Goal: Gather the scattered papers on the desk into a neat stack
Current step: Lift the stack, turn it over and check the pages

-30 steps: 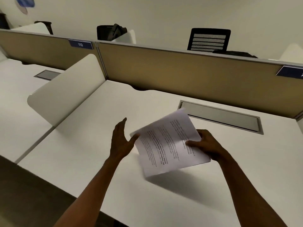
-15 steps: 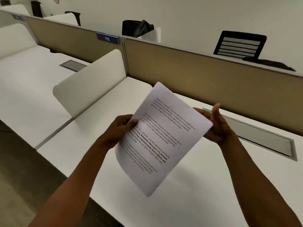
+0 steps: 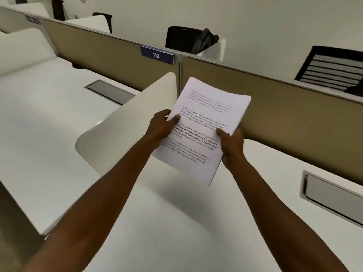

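Papers (image 3: 204, 132) form one stack held in the air above the white surface (image 3: 176, 222), printed side up. Left hand (image 3: 162, 127) grips the left edge, right hand (image 3: 231, 143) the right edge; fingers closed on the stack, thumbs on top.

The light is soft, even and rather dim, apparently from overhead, with no glare on the white desk (image 3: 176, 222). The papers (image 3: 202, 130) cast a faint, diffuse shadow on the desk just below them, and their printed lines are partly readable, smearing toward the top. The grommet (image 3: 332, 195) at the right edge is motion-blurred, and the wide lens bends the partition (image 3: 275, 103) toward the edges.
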Demonstrator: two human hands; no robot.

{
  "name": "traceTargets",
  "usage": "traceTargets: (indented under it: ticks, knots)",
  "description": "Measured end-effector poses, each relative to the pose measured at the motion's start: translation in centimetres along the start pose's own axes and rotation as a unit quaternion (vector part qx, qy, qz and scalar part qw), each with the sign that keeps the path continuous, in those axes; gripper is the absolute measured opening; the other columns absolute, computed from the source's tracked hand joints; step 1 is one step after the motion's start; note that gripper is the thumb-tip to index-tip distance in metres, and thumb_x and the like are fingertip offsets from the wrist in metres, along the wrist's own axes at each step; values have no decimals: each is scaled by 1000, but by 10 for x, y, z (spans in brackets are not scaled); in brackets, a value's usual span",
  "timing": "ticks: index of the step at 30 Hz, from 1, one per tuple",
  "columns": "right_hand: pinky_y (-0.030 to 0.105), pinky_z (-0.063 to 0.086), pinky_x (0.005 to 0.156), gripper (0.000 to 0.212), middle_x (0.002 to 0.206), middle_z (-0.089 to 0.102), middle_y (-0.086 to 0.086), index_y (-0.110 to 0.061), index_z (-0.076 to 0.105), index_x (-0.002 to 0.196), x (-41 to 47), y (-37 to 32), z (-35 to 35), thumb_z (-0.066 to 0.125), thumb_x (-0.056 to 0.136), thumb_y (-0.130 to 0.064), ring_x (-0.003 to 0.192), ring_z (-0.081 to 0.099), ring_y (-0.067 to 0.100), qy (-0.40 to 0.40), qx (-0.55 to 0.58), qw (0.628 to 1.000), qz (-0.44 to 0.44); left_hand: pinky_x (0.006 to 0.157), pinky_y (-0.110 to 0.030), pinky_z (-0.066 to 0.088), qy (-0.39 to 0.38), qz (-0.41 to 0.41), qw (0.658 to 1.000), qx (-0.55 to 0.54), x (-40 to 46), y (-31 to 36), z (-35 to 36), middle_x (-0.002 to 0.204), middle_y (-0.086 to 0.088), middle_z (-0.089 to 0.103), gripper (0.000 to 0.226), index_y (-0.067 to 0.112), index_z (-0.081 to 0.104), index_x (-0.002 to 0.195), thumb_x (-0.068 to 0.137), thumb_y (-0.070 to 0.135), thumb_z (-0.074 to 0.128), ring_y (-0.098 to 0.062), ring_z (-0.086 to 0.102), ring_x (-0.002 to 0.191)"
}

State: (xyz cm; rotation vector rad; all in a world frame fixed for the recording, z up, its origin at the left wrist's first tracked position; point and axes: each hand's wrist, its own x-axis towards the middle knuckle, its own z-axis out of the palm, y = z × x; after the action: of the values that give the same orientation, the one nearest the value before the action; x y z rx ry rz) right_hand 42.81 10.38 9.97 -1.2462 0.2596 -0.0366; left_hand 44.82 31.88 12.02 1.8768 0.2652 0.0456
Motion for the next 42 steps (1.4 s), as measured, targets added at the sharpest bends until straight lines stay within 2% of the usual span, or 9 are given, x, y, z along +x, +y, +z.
traceTargets:
  ticks: [3, 6, 12, 17, 23, 27, 32, 38, 42]
  knots:
    - [53, 55, 91, 51, 127, 64, 7, -19, 48, 129, 60, 48, 36, 64, 86, 3, 110, 65, 30, 27, 5, 998, 49, 95, -41, 55, 35, -15, 994, 102, 65, -29, -6, 130, -8, 66, 42, 17, 59, 131, 94, 35, 65, -28, 68, 109]
    - [45, 58, 81, 44, 124, 64, 8, -23, 48, 118, 108, 95, 59, 64, 85, 1, 99, 67, 25, 53, -17, 995, 86, 86, -31, 49, 36, -25, 983, 179, 115, -71, -4, 134, -11, 63, 45, 19, 56, 136, 92, 22, 62, -28, 65, 114]
    - [49, 55, 92, 47, 127, 59, 11, -19, 43, 126, 183, 158, 85, 64, 86, -9, 106, 62, 28, 76, -142, 983, 92, 102, -39, 47, -1, -4, 964, 264, 186, -137, 8, 135, -16, 62, 51, 8, 51, 141, 91, 12, 58, -35, 60, 122]
    - [31, 50, 77, 49, 126, 64, 12, -13, 44, 130, 216, 187, 98, 67, 86, -15, 107, 64, 31, 107, -267, 957, 39, 96, -40, 49, 3, 13, 952, 306, 218, -167, 23, 129, -19, 63, 51, 4, 52, 137, 87, 10, 59, -38, 60, 118]
    - [39, 43, 99, 84, 137, 46, 18, -7, 23, 153, 216, 204, 82, 69, 85, -21, 123, 49, 32, 150, -389, 905, -83, 94, -43, 47, 56, 30, 936, 345, 223, -183, 42, 130, -17, 55, 57, 6, 45, 141, 86, 13, 58, -37, 55, 117]
    - [36, 38, 104, 72, 141, 44, 18, -4, 32, 149, 212, 214, 79, 65, 86, -15, 130, 45, 32, 161, -396, 897, -113, 91, -41, 45, 53, 63, 898, 432, 224, -182, 52, 129, -16, 54, 53, 6, 46, 139, 87, 17, 54, -34, 56, 111]
    - [37, 30, 114, 68, 153, 36, 20, 0, 34, 149, 214, 216, 83, 62, 90, -19, 141, 33, 33, 152, -443, 876, -113, 89, -40, 43, 48, 62, 895, 439, 224, -180, 58, 120, -15, 59, 36, 5, 54, 121, 91, 24, 49, -32, 55, 107]
    - [40, 25, 116, 71, 160, 23, 21, 0, 28, 151, 214, 218, 81, 59, 91, -21, 144, 25, 36, 131, -476, 862, -117, 106, -40, 40, 59, 58, 929, 361, 219, -189, 64, 145, -18, 46, 64, 1, 31, 151, 95, 23, 51, -33, 48, 126]
    - [38, 23, 118, 70, 161, 22, 21, 1, 27, 152, 215, 219, 79, 57, 92, -20, 146, 22, 35, 125, -480, 861, -116, 114, -41, 38, 84, 67, 939, 325, 213, -192, 68, 157, -19, 31, 68, 3, 23, 156, 98, 25, 50, -33, 38, 139]
